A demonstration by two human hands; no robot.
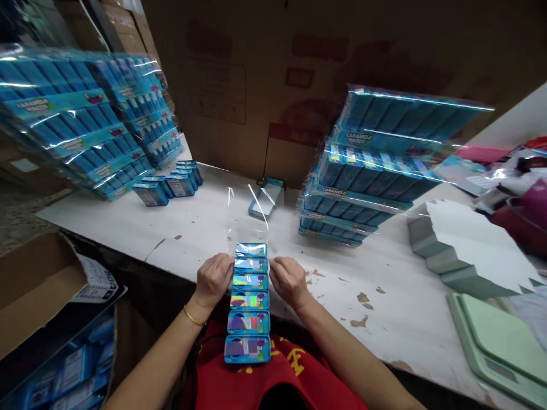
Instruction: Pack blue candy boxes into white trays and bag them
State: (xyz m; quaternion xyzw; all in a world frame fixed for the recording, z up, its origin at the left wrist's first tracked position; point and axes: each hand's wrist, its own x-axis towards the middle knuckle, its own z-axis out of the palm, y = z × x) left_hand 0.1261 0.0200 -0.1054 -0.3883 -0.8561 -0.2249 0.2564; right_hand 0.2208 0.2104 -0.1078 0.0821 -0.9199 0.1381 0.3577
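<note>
Between my hands runs a single row of several small blue boxes (250, 299) with shiny, rainbow-like fronts, reaching from the table's front edge back toward my lap. A clear plastic bag (245, 228) surrounds at least the far part of the row, and its loose end stretches over the table. My left hand (215, 278) is closed in a pinch at the left side of the row, near its far end. Opposite it, my right hand (289, 280) pinches the right side. What lies between the fingertips is mostly hidden, but it appears to be the bag's edges.
Wrapped stacks of blue packs (77, 125) rise at left, and another wrapped stack (354, 182) at right. Loose blue boxes (171, 183) and a shallow blue tray (260, 215) lie farther back. At right are folded white card (478, 245) and a green scale (499, 336); an open carton (38, 290) stands lower left.
</note>
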